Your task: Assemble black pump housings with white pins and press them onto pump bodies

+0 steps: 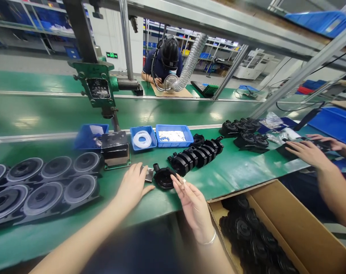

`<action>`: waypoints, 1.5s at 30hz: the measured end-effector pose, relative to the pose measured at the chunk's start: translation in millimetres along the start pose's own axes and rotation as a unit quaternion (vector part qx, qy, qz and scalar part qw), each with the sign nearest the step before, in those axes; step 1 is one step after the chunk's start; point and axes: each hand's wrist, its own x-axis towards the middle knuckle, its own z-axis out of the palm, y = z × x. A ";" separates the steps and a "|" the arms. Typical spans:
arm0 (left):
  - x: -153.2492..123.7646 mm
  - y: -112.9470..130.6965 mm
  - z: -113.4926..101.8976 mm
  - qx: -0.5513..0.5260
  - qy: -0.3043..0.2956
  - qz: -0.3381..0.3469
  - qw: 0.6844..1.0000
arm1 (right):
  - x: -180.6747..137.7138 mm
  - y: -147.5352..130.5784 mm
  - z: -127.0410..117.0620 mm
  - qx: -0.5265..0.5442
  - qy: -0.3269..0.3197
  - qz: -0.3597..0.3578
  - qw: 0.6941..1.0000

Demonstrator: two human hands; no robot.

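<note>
housing (164, 179) lies on the green bench (150, 203), between the person's hands. the right hand (197, 205) pinches a tiny white piece (184, 181) between thumb and fingertips, just by the housing's right rim (whether it touches, one cannot tell). the left hand (134, 184) lies with thumb spread away, fingertips at a metal block (148, 174); how hard they press does not show.

the likeliest mishap is a dropped piece: it sits right at the fingertips, and a slip rightward could send it into the open carton (275, 190), lost among black parts. the housing, with no hand plainly clamping it, could turn if nudged. a harder push away could topple the row (197, 154) of upright housings just behind.

for moving, the bench's front edge runs close below both wrists, leaving little margin. leftward, bare green gives some room before the discs (80, 189). farther back, the white-parts tray (174, 142) and the ring tray (143, 147) bound the reach.
</note>
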 end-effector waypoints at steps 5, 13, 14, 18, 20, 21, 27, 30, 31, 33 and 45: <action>-4.4 25.0 -10.8 -0.467 -0.070 -0.027 0.881 | -9.0 -10.9 12.7 0.070 -0.018 0.008 0.997; -3.1 48.6 -21.2 -0.776 -0.064 -0.252 0.575 | -14.5 -12.1 30.6 -0.089 0.011 -0.035 0.995; -3.9 48.1 -21.7 -0.786 -0.057 -0.266 0.555 | -16.1 -10.4 30.7 -0.110 0.006 -0.040 0.993; -5.0 50.8 -21.5 -0.830 0.010 -0.271 0.487 | -20.0 3.8 33.9 -0.136 -0.053 0.006 0.989; -5.2 55.2 -21.8 -0.848 0.016 -0.243 0.471 | -18.2 11.5 36.7 -0.137 -0.073 0.013 0.988; -5.7 57.1 -22.5 -0.853 0.004 -0.225 0.471 | -16.3 13.9 37.6 -0.135 -0.076 0.008 0.988; -15.2 49.8 -36.0 -0.845 -0.037 -0.188 0.500 | -2.1 2.7 29.3 -0.134 -0.065 -0.032 0.988; -21.6 42.7 -36.3 -0.801 -0.061 -0.257 0.538 | 2.0 -2.8 26.1 -0.134 -0.080 -0.022 0.988; -23.9 41.6 -34.2 -0.787 -0.064 -0.273 0.549 | 2.8 -2.8 26.5 -0.132 -0.084 -0.019 0.987; -28.8 41.0 -28.2 -0.768 -0.063 -0.293 0.566 | 3.2 -0.9 29.2 -0.131 -0.081 -0.018 0.988; -35.9 35.1 -11.8 -0.743 0.023 -0.195 0.640 | -12.9 15.8 46.9 -0.142 -0.125 0.139 0.972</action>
